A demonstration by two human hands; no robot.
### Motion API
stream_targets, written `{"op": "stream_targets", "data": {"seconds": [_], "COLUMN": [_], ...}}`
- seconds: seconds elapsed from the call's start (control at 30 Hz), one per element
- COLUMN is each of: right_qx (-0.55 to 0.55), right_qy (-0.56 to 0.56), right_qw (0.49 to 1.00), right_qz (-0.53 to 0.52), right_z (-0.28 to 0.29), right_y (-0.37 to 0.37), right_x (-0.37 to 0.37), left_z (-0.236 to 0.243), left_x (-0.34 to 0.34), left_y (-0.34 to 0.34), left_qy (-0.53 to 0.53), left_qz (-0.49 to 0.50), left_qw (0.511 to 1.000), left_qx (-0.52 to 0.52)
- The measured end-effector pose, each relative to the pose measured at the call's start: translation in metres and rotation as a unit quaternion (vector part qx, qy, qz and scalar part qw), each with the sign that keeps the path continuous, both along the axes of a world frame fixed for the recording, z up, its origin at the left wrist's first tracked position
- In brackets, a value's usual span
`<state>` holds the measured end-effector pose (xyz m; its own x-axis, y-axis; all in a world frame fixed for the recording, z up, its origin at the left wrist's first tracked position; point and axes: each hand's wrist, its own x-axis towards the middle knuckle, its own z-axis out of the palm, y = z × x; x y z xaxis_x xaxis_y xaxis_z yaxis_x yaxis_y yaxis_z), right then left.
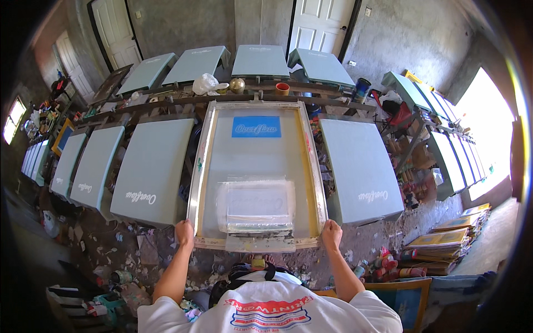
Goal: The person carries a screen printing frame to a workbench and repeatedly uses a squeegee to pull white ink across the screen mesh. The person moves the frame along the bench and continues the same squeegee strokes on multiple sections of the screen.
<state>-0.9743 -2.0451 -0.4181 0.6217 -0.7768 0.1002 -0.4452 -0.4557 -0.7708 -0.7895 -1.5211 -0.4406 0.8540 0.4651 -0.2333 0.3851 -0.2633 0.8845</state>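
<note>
A large screen printing frame (316,183) with pale wooden and metallic sides lies in front of me. Its mesh carries a blue stencil patch (256,127) near the far end and a whitish taped area (259,201) nearer me. My left hand (184,231) is closed around the frame's near left corner. At the near right corner, my right hand (331,235) grips the frame's side with curled fingers. A flat squeegee-like strip (261,243) rests across the near end of the frame. What lies beneath the mesh is hidden.
Grey-green fabric-covered boards with white lettering stand left (150,166) and right (361,166), with more along the far row (260,60). A red cup (282,88), a round tin (237,85) and a plastic bag (206,84) sit on the middle rail. Scraps litter the floor.
</note>
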Motion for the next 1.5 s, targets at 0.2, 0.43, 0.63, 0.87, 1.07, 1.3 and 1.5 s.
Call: {"op": "stream_targets", "data": {"seconds": [0.2, 0.43, 0.63, 0.87, 1.07, 1.3, 1.5], "right_qx": [0.012, 0.025, -0.008, -0.010, -0.005, 0.019, 0.023], "right_qy": [0.020, -0.021, 0.012, -0.062, -0.016, -0.004, 0.000], "right_qw": [0.999, 0.999, 1.000, 0.997, 1.000, 0.999, 0.999], "right_qz": [0.037, -0.005, -0.017, -0.039, 0.007, 0.030, 0.031], "right_z": [0.013, 0.029, 0.033, 0.006, -0.007, -0.021, -0.027], "right_y": [-0.003, -0.020, -0.135, -0.319, -0.458, -0.526, -0.546], "right_x": [-0.013, -0.045, -0.072, -0.118, -0.170, -0.190, -0.182], "left_z": [0.005, 0.024, 0.041, 0.022, 0.006, -0.003, -0.012], "left_x": [-0.013, -0.029, -0.040, -0.089, -0.153, -0.187, -0.185], "left_y": [0.005, -0.030, -0.156, -0.348, -0.474, -0.539, -0.547], "left_qy": [-0.056, -0.095, -0.108, -0.102, -0.099, -0.090, -0.083], "left_qz": [0.001, -0.004, -0.046, -0.046, -0.053, -0.025, -0.042], "left_qw": [0.998, 0.989, 0.983, 0.988, 0.990, 0.993, 0.995], "left_qx": [-0.037, -0.112, -0.141, -0.104, -0.089, -0.079, -0.025]}}
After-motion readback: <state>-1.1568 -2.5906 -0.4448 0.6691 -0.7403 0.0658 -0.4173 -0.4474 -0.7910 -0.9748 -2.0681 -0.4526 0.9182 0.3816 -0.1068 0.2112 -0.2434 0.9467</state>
